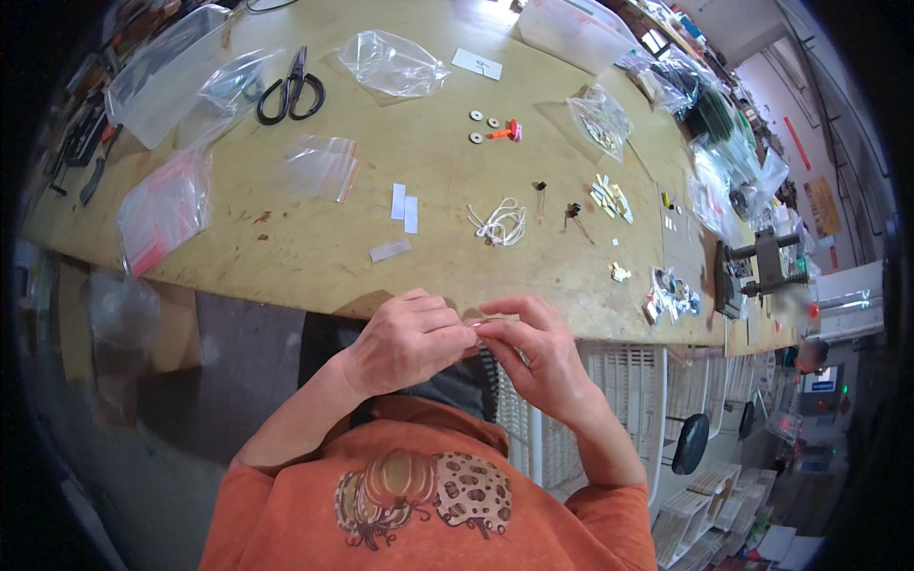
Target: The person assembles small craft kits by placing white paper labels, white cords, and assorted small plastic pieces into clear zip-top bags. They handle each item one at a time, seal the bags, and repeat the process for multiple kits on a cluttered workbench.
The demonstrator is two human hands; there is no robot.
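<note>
Close together at the table's front edge, my left hand [407, 335] and my right hand [535, 344] both have their fingers closed in a pinch, the tips meeting. Something thin and pale shows between the right fingers, too small and covered to name. Beyond the hands lies a loose bundle of white cord [498, 225]. Left of the cord are two white strips [410, 215] and a greyish strip [389, 250]. To its right sit two small black parts with thin wire legs [574, 215], and a scatter of small pale pieces [611, 198].
Black-handled scissors [293, 93], clear plastic bags [392, 65] and zip bags [328, 167] lie at the left and back. Three washers [476, 138] sit beside a small orange-red piece [505, 131]. A dark metal clamp-like device [762, 262] stands at the right edge. Plastic bins [576, 33] stand at the back.
</note>
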